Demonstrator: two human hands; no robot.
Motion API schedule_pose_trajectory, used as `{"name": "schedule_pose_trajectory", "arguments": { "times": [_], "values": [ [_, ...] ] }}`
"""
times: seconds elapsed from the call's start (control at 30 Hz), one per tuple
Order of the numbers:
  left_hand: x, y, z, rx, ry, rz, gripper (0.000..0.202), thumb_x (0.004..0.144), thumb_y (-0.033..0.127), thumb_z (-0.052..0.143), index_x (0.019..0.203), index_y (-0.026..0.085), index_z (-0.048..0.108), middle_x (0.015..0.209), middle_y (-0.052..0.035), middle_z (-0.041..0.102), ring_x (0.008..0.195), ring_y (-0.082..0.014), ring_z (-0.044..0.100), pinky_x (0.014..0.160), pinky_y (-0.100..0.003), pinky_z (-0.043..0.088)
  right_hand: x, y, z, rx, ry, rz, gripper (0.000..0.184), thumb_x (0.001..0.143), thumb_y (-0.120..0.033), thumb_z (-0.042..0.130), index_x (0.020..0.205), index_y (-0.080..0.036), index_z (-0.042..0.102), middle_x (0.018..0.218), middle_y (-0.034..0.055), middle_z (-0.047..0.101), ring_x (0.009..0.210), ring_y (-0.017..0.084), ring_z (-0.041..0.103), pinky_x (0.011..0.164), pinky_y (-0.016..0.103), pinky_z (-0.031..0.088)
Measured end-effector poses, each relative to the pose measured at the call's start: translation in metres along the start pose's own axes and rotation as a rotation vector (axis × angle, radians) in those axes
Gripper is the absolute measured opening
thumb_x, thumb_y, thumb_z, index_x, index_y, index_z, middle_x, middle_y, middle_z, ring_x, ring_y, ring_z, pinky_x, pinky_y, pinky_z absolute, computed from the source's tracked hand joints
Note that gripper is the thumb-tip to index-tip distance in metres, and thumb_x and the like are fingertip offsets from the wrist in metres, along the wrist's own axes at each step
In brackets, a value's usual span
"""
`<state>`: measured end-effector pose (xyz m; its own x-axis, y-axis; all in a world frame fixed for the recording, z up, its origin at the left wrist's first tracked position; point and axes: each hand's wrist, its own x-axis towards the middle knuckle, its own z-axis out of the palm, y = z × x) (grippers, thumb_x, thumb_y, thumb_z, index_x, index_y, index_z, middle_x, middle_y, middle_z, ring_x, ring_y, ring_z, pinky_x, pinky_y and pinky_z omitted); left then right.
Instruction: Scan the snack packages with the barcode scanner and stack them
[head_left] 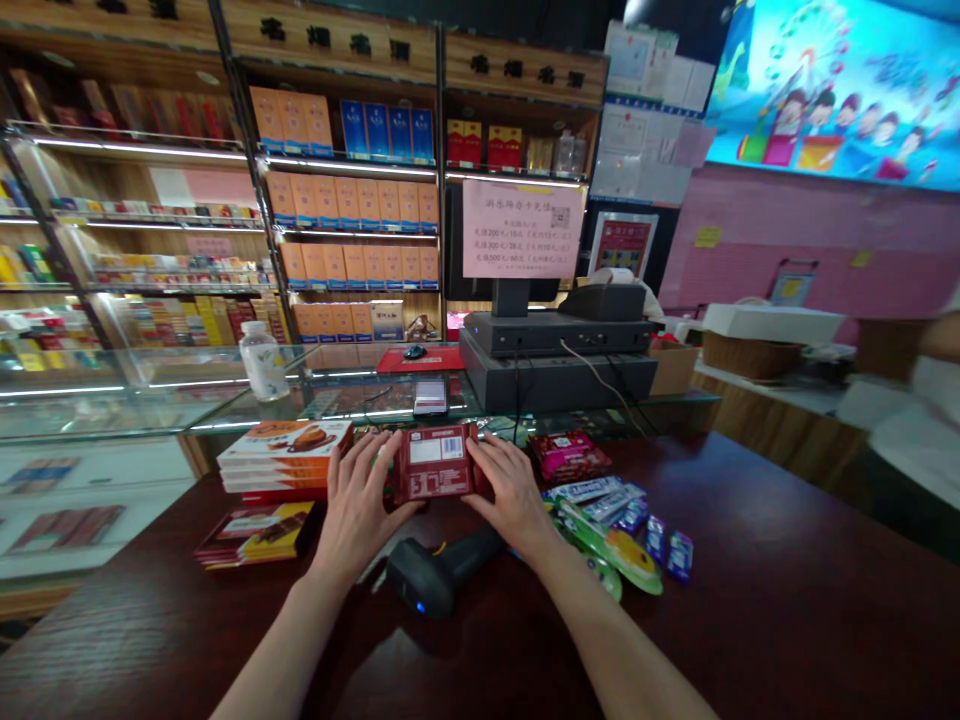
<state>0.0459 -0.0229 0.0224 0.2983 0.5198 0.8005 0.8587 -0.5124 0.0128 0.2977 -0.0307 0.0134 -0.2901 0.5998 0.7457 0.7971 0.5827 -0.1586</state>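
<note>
Between my two hands is a dark red flat snack packet [436,462] with a white label and barcode facing me. My left hand [360,495] grips its left end, and my right hand [511,490] its right end. Just below lies a black barcode scanner [435,570] with a small blue light. Left of my left hand are stacked white-and-orange boxes [281,455] and a pile of yellow-and-red chocolate packs [259,532]. To the right of my right hand lie a dark red candy bag [570,455], several blue-and-white small packs [611,500] and green carded items [615,550].
Behind the dark wooden counter [757,630] stands a cash register [555,350] with a pink price sign [521,228]. A white bottle [262,362] and a mouse [415,352] rest on the glass case. Another person [922,430] is at far right.
</note>
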Motion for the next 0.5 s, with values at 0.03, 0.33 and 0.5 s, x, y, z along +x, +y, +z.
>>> {"name": "schedule_pose_trajectory", "arguments": {
  "times": [0.03, 0.33, 0.5],
  "values": [
    [-0.0001, -0.0005, 0.0002, 0.005, 0.001, 0.006, 0.088, 0.084, 0.046, 0.069, 0.157, 0.027, 0.022, 0.149, -0.0136, 0.05, 0.142, -0.0334, 0.04, 0.121, -0.059, 0.019, 0.0001, -0.0006, -0.0006, -0.002, -0.001, 0.0, 0.073, 0.087, -0.023, 0.069, 0.153, -0.023, 0.038, 0.14, 0.0121, 0.059, 0.139, 0.031, 0.044, 0.113, 0.054, 0.035],
    [-0.0005, -0.0026, 0.0007, 0.01, -0.078, 0.075, 0.089, 0.085, 0.042, 0.067, 0.157, 0.024, 0.019, 0.156, -0.0118, 0.044, 0.15, -0.0327, 0.029, 0.123, -0.061, 0.011, 0.0004, -0.0034, -0.0043, -0.012, -0.047, -0.047, 0.074, 0.088, -0.024, 0.069, 0.154, -0.022, 0.036, 0.143, 0.0117, 0.058, 0.141, 0.03, 0.043, 0.115, 0.053, 0.033],
    [-0.0009, -0.0042, 0.0014, -0.006, -0.08, 0.068, 0.093, 0.083, 0.044, 0.068, 0.158, 0.023, 0.017, 0.153, -0.0132, 0.048, 0.147, -0.0334, 0.034, 0.122, -0.063, 0.011, -0.0005, -0.0026, -0.0024, -0.013, -0.063, -0.036, 0.073, 0.088, -0.024, 0.069, 0.153, -0.021, 0.037, 0.144, 0.0117, 0.056, 0.142, 0.03, 0.041, 0.116, 0.053, 0.032]
  ]
}}
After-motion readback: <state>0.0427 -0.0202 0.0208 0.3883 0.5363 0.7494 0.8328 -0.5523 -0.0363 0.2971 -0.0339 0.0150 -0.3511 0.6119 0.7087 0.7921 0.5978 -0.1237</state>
